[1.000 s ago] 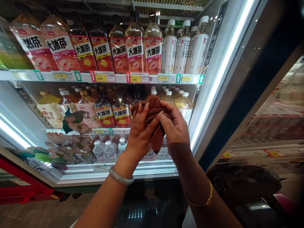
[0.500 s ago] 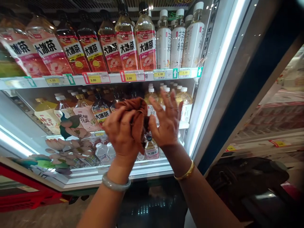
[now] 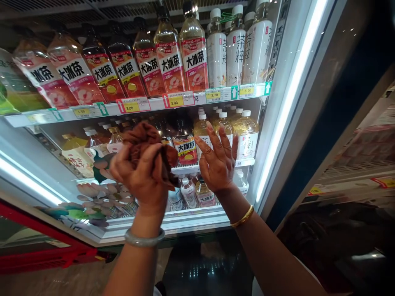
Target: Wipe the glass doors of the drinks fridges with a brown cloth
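The fridge door (image 3: 324,107) is held wide open, so the bottles (image 3: 185,61) can be reached. A brown cloth (image 3: 145,142) is bunched tight in the left hand (image 3: 138,176). The right hand (image 3: 217,158) is spread flat and holds nothing.

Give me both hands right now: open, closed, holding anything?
Left hand: closed on the bunched brown cloth.
Right hand: open, fingers spread, holding nothing, in front of the tea bottles.
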Tool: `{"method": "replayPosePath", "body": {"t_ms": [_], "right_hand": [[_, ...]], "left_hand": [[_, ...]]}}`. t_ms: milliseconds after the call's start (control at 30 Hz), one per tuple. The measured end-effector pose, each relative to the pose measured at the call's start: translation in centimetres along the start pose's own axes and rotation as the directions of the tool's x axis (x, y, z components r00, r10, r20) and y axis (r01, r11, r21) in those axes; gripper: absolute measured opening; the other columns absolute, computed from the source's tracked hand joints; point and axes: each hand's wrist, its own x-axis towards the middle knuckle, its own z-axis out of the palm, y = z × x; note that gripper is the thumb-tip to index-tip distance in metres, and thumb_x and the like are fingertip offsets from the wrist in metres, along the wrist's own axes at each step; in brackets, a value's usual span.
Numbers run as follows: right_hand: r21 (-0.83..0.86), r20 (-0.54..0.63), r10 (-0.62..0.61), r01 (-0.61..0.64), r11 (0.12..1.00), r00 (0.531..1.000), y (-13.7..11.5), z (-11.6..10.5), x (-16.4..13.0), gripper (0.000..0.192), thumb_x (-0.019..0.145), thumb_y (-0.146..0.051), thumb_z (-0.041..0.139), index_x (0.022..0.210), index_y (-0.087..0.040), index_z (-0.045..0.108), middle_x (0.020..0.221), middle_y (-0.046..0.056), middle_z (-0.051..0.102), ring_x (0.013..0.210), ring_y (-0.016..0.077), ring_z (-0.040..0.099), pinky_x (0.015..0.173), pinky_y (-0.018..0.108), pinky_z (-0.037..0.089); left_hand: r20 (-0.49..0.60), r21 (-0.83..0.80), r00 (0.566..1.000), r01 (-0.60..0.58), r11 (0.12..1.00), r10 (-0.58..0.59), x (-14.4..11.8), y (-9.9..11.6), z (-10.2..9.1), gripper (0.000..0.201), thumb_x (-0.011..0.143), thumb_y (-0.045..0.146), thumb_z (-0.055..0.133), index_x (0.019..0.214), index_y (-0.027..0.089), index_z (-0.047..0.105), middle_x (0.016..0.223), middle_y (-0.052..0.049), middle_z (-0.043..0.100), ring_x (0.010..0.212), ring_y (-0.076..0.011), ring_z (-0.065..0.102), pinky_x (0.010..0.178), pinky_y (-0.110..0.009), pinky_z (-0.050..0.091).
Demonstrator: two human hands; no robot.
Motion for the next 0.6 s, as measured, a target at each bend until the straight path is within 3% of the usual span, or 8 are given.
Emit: {"method": "replayPosePath", "body": {"t_ms": [133,233,500,600], "right_hand": [[-0.004,-0.026,-0.007,0.006,1.0,1.0,0.1,0.4,-0.4,0.052,0.1,-0.026,0.052,0.151,-0.037,0.052,0.163,0.001,0.049,0.162,0.0233,0.027,0.133,0.058,0.021],[-0.004,-0.065,-0.041,0.041,0.999,0.997,0.3,0.4,-0.5,0.046,0.103,-0.028,0.049,0.148,-0.036,0.055,0.159,0.001,0.055,0.161,0.0193,0.03,0.135,0.052,0.018],[-0.014,-0.062,-0.058,0.057,0.998,0.996,0.3,0.4,-0.6,0.05,0.099,-0.02,0.047,0.147,-0.033,0.056,0.161,-0.001,0.052,0.161,0.0179,0.029,0.136,0.05,0.011],[-0.023,-0.062,-0.062,0.061,0.998,0.996,0.3,0.6,-0.7,0.055,0.095,-0.016,0.049,0.147,-0.032,0.057,0.164,-0.001,0.048,0.162,0.0195,0.028,0.136,0.051,0.009]], "left_hand": [[-0.032,0.06,0.999,-0.011,0.998,0.013,-2.6,2.3,2.5,0.043,0.089,0.045,0.075,0.13,0.033,0.071,0.153,-0.01,0.051,0.147,-0.0342,0.035,0.125,-0.054,0.03],[-0.089,0.157,0.995,-0.039,0.987,0.054,-4.1,2.5,3.1,0.038,0.089,0.037,0.075,0.126,0.033,0.073,0.15,-0.011,0.05,0.144,-0.0343,0.036,0.122,-0.054,0.034],[0.005,0.267,0.986,-0.163,0.95,0.168,-5.0,0.6,1.9,0.047,0.09,0.031,0.071,0.137,0.033,0.067,0.153,-0.012,0.047,0.147,-0.0347,0.035,0.123,-0.051,0.034],[-0.052,0.275,0.984,-0.152,0.949,0.172,-4.2,-1.3,0.3,0.046,0.088,0.031,0.074,0.134,0.033,0.068,0.145,-0.012,0.051,0.14,-0.0332,0.043,0.12,-0.05,0.037]]}}
